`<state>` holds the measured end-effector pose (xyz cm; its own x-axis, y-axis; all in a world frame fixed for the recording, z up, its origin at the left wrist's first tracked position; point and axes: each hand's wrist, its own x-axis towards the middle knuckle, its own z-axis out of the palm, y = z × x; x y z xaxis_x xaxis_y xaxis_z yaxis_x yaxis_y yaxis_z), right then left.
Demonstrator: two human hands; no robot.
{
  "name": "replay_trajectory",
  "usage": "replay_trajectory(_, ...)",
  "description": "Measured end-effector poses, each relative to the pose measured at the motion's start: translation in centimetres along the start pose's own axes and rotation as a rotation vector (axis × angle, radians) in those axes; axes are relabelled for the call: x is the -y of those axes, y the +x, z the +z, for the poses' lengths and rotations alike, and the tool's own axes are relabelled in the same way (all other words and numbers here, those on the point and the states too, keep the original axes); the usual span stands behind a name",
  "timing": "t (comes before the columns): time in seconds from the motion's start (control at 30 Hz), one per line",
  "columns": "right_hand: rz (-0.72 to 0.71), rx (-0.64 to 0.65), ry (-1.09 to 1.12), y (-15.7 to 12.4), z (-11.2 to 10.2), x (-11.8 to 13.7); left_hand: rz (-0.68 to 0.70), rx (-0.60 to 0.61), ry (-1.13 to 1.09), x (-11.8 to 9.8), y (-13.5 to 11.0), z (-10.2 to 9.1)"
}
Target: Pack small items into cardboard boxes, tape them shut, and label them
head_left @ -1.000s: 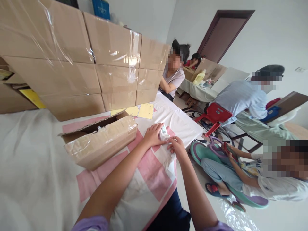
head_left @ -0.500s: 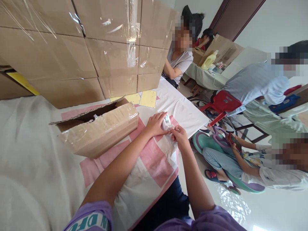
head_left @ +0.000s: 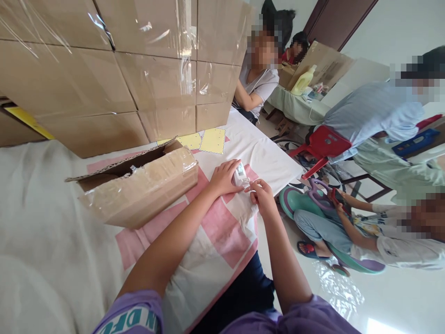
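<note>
My left hand [head_left: 225, 178] is wrapped around a small white boxy device [head_left: 239, 175] with a greenish screen-like window on its upper face. It holds the device just over the pink-and-white cloth [head_left: 225, 232]. At the device's right end a thin, shiny loop-like part [head_left: 246, 181] sticks out. My right hand [head_left: 262, 194] pinches at that end, thumb and forefinger together; what lies between the fingertips is too small to make out. An open cardboard box [head_left: 149, 185] stands on the cloth to the left of my hands.
Stacked, taped cartons [head_left: 160, 83] rise at the back left. Yellow cards [head_left: 212, 140] lie before them. To the right are a red chair [head_left: 328, 144], a seated person holding a red object [head_left: 334, 197], and a green-purple ride-on toy [head_left: 292, 204]. Other people sit farther back.
My right fingertips have shifted slightly away from the device, and the loop-like part at its end shows more clearly. My left hand keeps its hold.
</note>
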<state>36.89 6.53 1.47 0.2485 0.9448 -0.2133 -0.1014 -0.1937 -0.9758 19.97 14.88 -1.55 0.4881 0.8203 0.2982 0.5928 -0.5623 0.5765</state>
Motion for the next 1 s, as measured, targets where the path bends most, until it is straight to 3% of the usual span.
replay_trajectory(0.2, 0.119, 0.062, -0.004, -0.2, 0.2, -0.5, -0.007, -0.006, 0.006, -0.1, -0.1, 0.0)
replay_trajectory(0.57, -0.002, 0.071, -0.057, -0.2, 0.2, -1.5, -0.013, 0.005, 0.031, -0.4, -0.1, -0.4)
replay_trajectory(1.0, 0.087, 0.127, -0.170, 1.2, -0.4, -2.2, -0.005, -0.028, 0.074, -0.3, 0.0, 0.0)
